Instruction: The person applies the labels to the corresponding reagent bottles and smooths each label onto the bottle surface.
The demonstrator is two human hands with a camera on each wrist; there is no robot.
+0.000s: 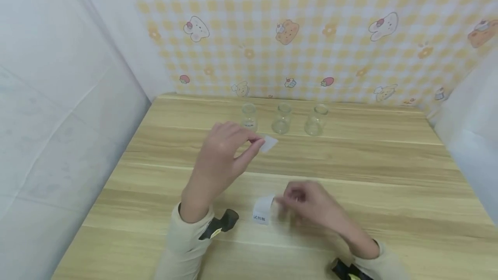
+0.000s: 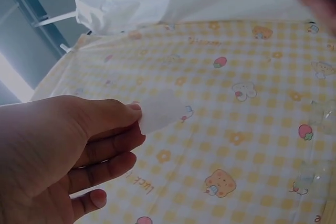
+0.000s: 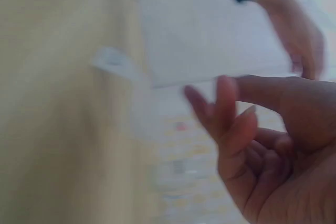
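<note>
My left hand (image 1: 219,159) pinches a small white paper piece (image 1: 268,144) between thumb and index finger, raised above the table in front of the jars. In the left wrist view the paper piece (image 2: 164,111) looks blank and thin, with its edge between the fingertips. Lower down, a white label (image 1: 262,211) with dark handwriting shows a curved upper part. My right hand (image 1: 311,204) is just right of this label, its fingers loosely bent. The right wrist view is blurred, but the label (image 3: 118,64) appears apart from the fingers there.
Three small glass jars stand in a row toward the table's back: a left jar (image 1: 249,116) bearing a written label, a middle jar (image 1: 282,120) and a right jar (image 1: 316,120). Behind the wooden table (image 1: 389,163) hangs a yellow checked cloth (image 1: 249,20); a white sheet (image 1: 58,98) hangs at left.
</note>
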